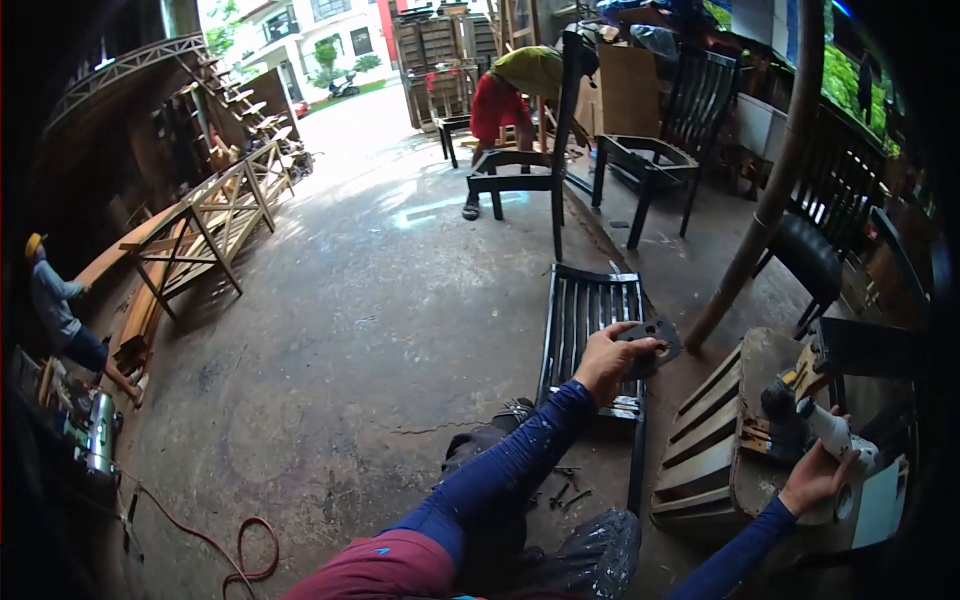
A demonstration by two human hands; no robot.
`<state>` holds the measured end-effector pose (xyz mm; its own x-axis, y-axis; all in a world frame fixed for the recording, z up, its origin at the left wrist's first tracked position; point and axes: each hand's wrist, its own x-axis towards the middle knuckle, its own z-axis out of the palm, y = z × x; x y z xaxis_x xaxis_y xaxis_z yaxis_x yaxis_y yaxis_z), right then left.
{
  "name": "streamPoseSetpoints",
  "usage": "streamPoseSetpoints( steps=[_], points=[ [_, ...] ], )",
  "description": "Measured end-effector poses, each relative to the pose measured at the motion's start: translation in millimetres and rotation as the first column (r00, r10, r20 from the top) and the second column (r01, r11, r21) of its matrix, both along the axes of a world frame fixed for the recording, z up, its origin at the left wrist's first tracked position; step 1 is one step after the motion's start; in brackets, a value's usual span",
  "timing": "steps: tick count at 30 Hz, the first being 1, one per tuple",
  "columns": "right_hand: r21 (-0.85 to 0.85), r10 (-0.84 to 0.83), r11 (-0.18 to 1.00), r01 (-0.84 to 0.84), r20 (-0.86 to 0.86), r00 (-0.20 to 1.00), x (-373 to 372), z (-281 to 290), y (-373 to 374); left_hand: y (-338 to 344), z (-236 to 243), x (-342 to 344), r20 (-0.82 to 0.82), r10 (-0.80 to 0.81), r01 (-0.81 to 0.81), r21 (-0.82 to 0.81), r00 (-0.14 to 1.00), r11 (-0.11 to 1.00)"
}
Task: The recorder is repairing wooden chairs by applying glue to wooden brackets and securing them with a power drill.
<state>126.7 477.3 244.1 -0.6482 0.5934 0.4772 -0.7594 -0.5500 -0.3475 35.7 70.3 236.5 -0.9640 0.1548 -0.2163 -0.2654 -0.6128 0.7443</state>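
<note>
My left hand [606, 366] reaches out over a black slatted chair part [580, 305] that lies on the floor. Its fingers pinch a dark, flat sanding pad [660, 336] with several round holes. Off to the right, my right hand [818, 478] is closed around a white handheld tool [828, 428], whose kind I cannot make out. That tool is above a worn slatted crate [705, 420], beside a yellow and black power tool [782, 396] resting there. My palm hides part of the white tool.
Black chair frames [515, 178] stand ahead, near a stooping co-worker [505, 95]. A slanted wooden post [760, 230] rises on the right. Screws [568, 495] lie near my knee. At left are a red hose [262, 560], a compressor [100, 440], a wooden frame [205, 235] and another person [60, 300].
</note>
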Motion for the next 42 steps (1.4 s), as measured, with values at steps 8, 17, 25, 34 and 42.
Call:
streamPoseSetpoints(
  steps=[8, 17, 25, 34, 42],
  points=[
    [-0.035, 0.170, 0.984, -0.174, -0.083, 0.982, -11, -44, 40, -9, 6, -6, -0.027, 0.014, -0.012, 0.048, 1.000, 0.999],
    [-0.009, -0.031, 0.999, 0.031, 0.016, 0.999, -5, -40, -7, -9, 8, 6, 0.033, -0.008, 0.007, 0.014, 0.999, 1.000],
    [-0.057, -0.082, 0.995, 0.086, 0.077, 0.994, 3, -59, -12, -24, -2, -6, 0.028, 0.062, -0.063, 0.038, 0.998, 0.997],
    [-0.141, -0.325, 0.911, 0.388, 0.332, 0.885, 12, -91, -34, -36, -11, -6, 0.035, 0.052, -0.053, 0.023, 0.998, 0.998],
    [-0.185, -0.300, 0.883, 0.431, 0.483, 0.823, 8, -95, -27, -49, -12, -3, 0.033, 0.116, -0.114, -0.040, 0.993, 0.993]
  ],
)
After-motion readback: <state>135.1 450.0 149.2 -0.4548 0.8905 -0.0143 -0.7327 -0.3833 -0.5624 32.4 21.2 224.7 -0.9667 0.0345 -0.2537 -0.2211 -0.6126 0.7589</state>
